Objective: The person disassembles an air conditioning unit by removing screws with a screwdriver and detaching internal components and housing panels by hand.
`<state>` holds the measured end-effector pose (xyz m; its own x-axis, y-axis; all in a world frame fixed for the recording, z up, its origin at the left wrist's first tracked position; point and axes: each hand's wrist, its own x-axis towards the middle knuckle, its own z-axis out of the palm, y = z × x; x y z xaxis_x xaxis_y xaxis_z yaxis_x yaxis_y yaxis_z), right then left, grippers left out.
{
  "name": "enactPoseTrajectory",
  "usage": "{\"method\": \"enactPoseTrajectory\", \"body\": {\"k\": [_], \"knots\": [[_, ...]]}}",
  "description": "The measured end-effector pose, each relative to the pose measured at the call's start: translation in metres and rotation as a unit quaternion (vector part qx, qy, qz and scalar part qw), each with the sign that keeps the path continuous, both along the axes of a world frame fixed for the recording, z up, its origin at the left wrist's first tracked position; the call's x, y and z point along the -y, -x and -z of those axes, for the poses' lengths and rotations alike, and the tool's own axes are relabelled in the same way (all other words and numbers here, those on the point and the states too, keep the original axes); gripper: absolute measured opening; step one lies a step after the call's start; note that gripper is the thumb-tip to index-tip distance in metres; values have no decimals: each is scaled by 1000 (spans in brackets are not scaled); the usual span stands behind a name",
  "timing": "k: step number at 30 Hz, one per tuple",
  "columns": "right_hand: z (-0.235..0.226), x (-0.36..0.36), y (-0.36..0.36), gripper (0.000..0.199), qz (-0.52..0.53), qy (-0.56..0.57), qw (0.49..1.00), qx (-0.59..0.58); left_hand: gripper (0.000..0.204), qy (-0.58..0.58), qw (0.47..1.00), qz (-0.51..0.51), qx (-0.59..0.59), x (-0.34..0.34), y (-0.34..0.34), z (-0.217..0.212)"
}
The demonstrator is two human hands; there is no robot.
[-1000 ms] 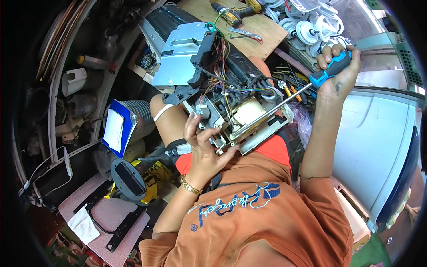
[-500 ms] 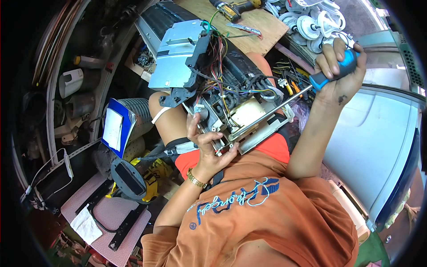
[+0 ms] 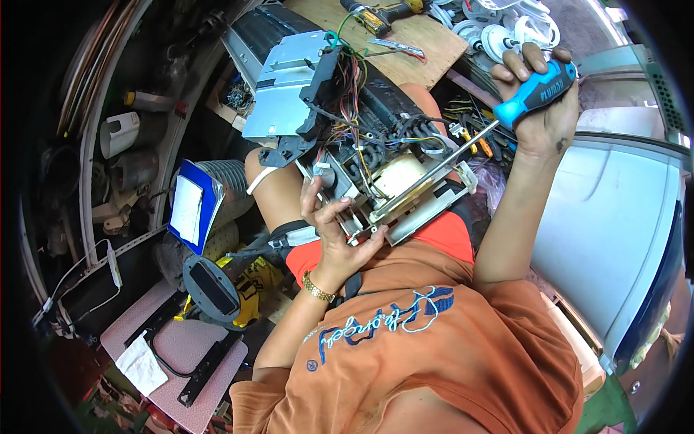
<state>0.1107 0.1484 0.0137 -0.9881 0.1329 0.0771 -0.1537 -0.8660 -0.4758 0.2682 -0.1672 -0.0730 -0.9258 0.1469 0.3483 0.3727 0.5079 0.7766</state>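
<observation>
Across my lap lies an opened appliance unit (image 3: 397, 176) with a long dark body, a pale housing and bundles of coloured wires. A bare metal cover plate (image 3: 285, 94) is at its left side. My right hand (image 3: 543, 132) holds a screwdriver (image 3: 533, 98) by its blue and black handle, several fingers curled loosely over it. The long shaft slants down left over the pale housing to the unit's near end; where exactly the tip sits is hard to make out. My left hand (image 3: 336, 235) grips that near end, thumb and fingers on either side of the tip.
A wooden board (image 3: 434, 50) at the far side bears a yellow and black power drill (image 3: 372, 18). White round plastic parts (image 3: 499, 43) are heaped at far right. A blue folder (image 3: 195, 206) and a pink stool top (image 3: 163, 318) stand left, a large white panel (image 3: 600, 217) right.
My right hand has shifted slightly left and turned the screwdriver handle, its fingers looser now. My left hand stays at the unit's near end.
</observation>
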Motion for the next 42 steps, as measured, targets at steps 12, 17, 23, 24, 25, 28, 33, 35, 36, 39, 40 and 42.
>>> {"method": "enactPoseTrajectory", "body": {"k": [12, 17, 23, 24, 25, 28, 33, 35, 36, 39, 40, 42], "knots": [[-13, 10, -2, 36, 184, -103, 969, 130, 52, 146, 988, -18, -46, 22, -1, -49], [9, -23, 4, 36, -98, 117, 985, -77, 19, 301, 951, -15, -66, -1, 8, -86], [19, -8, 9, 52, 136, -74, 988, 26, 12, 364, 930, 11, 60, -19, 11, -93], [4, 14, 9, 48, 179, -85, 974, 113, 12, 371, 926, 6, 67, -16, 11, -93], [-8, 22, 7, 44, 227, -98, 949, 197, 11, 376, 924, 6, 71, -16, 11, -94], [6, -22, 5, 36, -6, 47, 995, 89, 14, 360, 928, 27, 86, -21, 16, -99], [9, -8, 7, 46, -53, 114, 992, -16, 16, 362, 926, 44, 98, -22, 23, -110], [17, -2, 10, 50, 20, 29, 998, -58, 15, 362, 926, 38, 96, -21, 26, -114], [15, -5, 10, 49, 114, -97, 988, 35, 17, 315, 947, 23, 56, -22, 28, -117], [9, -18, 7, 35, 107, -136, 983, 68, 36, 215, 973, 62, -55, -29, 57, -137], [2, -16, 5, 32, 12, -78, 997, 20, 38, 136, 985, 108, -11, -38, 69, -143], [-2, -18, 7, 28, -162, 44, 983, -68, 41, 13, 973, 211, 88, -60, 88, -140]]}}
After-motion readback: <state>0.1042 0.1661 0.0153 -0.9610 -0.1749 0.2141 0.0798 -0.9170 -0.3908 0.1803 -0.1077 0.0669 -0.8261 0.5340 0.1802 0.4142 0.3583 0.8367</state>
